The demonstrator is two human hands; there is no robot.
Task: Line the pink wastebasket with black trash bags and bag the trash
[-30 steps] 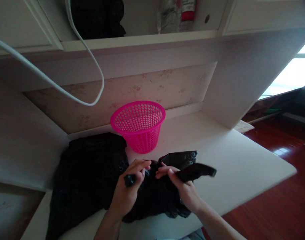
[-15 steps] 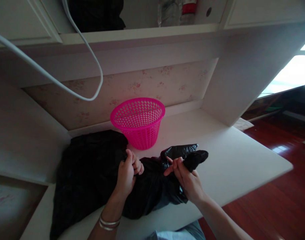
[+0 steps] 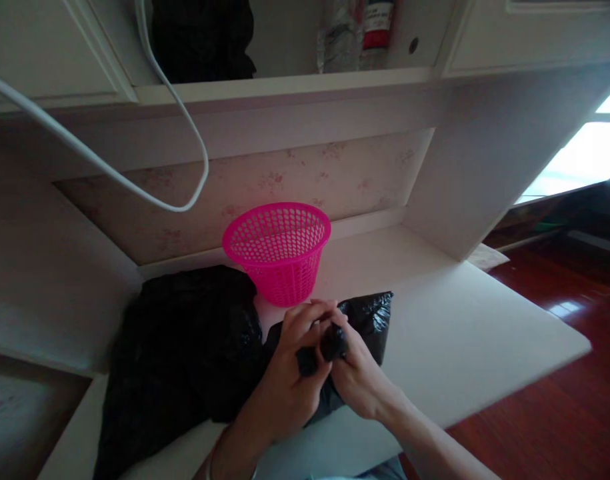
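A shiny black plastic bag lies on the white desktop in front of me, its upper part bunched into a twisted bundle. My left hand is closed around that bundle from the left. Against it, my right hand grips the same bunched plastic, and a dark end pokes out between the two hands. Both hands touch each other and cover much of the bag. To the left spreads a larger heap of black plastic; whether it joins the held bag cannot be made out. Just behind the hands stands a pink perforated basket.
A white cable hangs in a loop at the upper left. Above, a shelf holds a black bag and a bottle with a red label. Side panels bound the desktop, whose right edge overhangs a red-brown floor.
My left hand has moved right, from the heap side to meet my right hand. My right hand has shifted slightly left, and the bunched plastic now sits between both hands.
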